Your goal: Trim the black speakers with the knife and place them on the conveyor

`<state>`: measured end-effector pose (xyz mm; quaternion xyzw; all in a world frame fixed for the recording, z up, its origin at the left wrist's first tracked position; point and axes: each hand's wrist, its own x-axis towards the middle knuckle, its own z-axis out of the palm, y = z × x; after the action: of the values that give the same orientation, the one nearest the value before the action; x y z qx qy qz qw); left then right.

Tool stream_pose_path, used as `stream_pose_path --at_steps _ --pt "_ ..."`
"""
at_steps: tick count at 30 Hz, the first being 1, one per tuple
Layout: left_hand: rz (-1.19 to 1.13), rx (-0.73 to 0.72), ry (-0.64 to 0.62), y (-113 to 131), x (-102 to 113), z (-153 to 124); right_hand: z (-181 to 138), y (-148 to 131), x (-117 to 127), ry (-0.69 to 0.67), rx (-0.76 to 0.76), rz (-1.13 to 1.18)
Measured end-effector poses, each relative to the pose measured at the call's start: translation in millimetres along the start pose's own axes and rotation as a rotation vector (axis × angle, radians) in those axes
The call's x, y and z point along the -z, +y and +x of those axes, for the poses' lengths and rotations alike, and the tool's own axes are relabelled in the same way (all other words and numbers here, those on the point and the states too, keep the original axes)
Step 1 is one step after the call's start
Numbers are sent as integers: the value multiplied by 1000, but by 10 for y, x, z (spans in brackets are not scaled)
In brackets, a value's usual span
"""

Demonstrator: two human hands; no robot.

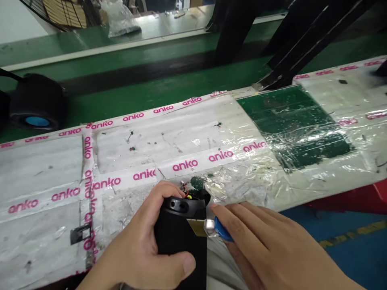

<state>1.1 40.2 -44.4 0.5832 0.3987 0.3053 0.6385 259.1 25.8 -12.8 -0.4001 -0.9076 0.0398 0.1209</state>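
Observation:
My left hand (151, 241) is wrapped round a black housing (181, 251), with the thumb lying across its front. The top end of this housing has a curved rim with small holes, and thin red and yellow wires (187, 194) show inside it. In my right hand (266, 241) is a blue-handled utility knife (222, 230), gripped between thumb and fingers. Its flat, yellowish blade (196, 228) points left and overlaps the housing's front near the rim; whether it touches cannot be made out. My right palm is hidden.
White sheets with pink "anko" tape (184, 164) cover the bench. A small black piece (77, 235) lies on it at left. Beyond runs a green surface (145, 94) with a black cylinder with a blue end (39, 104). Dark metal supports (284, 64) rise at right, near a red bin (359, 197).

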Motion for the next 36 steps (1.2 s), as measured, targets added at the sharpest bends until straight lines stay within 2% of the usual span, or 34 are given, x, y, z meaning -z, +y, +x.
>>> stream_pose_path --at_steps 17,23,29,33,36 --pt "35 5 -1 42 -1 14 -8 40 -5 -18 35 -14" --pt "105 46 19 144 -38 55 15 60 15 -129 8 -75" --pt "211 189 13 271 -101 63 113 109 28 -255 -43 38" --pt "271 173 22 315 -123 63 231 133 106 -381 -89 54" --pt "212 148 44 297 -147 65 308 171 227 -427 -60 46"
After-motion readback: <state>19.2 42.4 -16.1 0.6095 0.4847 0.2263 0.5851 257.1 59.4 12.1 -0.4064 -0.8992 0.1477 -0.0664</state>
